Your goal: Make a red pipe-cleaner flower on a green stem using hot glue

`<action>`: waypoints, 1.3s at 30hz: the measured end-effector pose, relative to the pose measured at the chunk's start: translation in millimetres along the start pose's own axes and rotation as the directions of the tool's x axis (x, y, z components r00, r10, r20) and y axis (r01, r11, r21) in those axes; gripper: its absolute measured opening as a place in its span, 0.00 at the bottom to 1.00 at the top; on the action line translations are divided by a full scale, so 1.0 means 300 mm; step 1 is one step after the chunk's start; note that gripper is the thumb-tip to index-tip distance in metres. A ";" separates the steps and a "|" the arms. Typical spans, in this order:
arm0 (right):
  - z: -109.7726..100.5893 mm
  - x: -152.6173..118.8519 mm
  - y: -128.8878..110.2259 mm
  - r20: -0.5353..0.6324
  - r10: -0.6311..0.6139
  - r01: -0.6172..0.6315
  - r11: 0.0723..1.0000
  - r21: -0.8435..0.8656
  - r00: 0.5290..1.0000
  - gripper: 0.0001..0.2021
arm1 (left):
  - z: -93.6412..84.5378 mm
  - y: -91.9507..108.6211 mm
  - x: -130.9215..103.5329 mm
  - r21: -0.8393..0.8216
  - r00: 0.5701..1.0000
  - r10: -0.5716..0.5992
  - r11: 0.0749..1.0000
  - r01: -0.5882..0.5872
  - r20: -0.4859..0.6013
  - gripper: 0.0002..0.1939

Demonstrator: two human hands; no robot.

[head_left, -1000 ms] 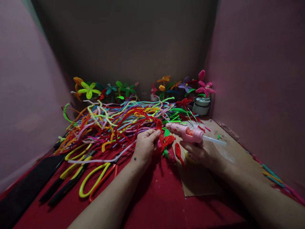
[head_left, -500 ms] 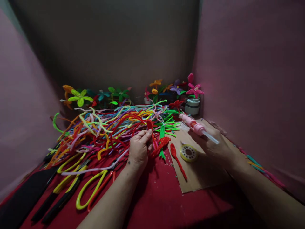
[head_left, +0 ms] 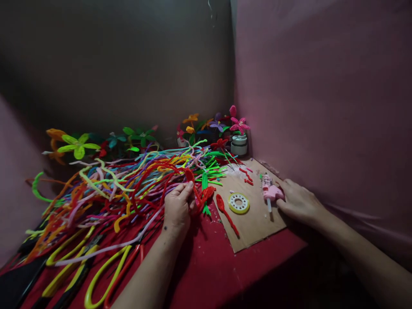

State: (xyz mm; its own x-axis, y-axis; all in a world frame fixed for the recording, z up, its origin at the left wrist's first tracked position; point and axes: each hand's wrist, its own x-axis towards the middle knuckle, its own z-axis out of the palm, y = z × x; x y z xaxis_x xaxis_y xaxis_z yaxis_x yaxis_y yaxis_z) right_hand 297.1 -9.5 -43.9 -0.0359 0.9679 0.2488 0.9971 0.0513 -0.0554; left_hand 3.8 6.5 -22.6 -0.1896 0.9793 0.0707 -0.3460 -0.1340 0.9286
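Observation:
My left hand [head_left: 178, 206] pinches a red pipe-cleaner petal [head_left: 189, 175] between thumb and fingers. More red pipe-cleaner petals [head_left: 206, 195] are close to its fingertips, over a green pipe-cleaner leaf [head_left: 205, 182]. On the right, my right hand [head_left: 299, 201] has its fingers at the handle of a pink glue gun [head_left: 270, 192], whose clear glue stick points towards me. The glue gun is down at the right side of a brown board [head_left: 257, 231]. A single red petal with a twisted stem [head_left: 228, 214] lies at the board's left edge, beside a yellow-rimmed tape roll [head_left: 238, 203].
A heap of coloured pipe cleaners [head_left: 128, 184] spreads across the red table [head_left: 206, 270]. Yellow-handled pliers [head_left: 72, 274] and scissors [head_left: 107, 274] lie front left. Pipe-cleaner flowers [head_left: 79, 146] stand along the back, one near a white jar [head_left: 239, 145]. A pink wall [head_left: 322, 107] borders the right.
My right hand has lowered the glue gun from above the board to its right side. My left hand keeps the red petal. The view has turned right.

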 end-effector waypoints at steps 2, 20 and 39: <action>-0.011 0.006 -0.011 -0.014 -0.007 0.006 0.999 -0.044 1.000 0.23 | -0.002 -0.001 0.000 0.010 1.000 0.000 1.000 0.000 0.005 0.14; -0.020 0.096 -0.447 -0.053 -0.424 0.422 0.866 0.268 0.904 0.07 | 0.004 0.001 -0.010 0.033 0.999 -0.013 0.999 0.011 0.036 0.16; -0.076 0.161 -0.469 0.037 -0.041 -0.044 -0.165 0.985 0.998 0.08 | 0.042 0.021 -0.064 0.410 0.995 0.080 0.907 -0.095 0.053 0.17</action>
State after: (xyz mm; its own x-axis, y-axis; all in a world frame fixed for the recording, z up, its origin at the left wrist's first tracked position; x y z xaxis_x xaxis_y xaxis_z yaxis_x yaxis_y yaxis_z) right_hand 156.7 24.5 -2.0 -0.0793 0.9735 0.2146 -0.2287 0.1918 -0.9544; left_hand 17.0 -11.3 -13.5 -0.1676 0.9721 0.1640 0.0810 -0.1522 0.9850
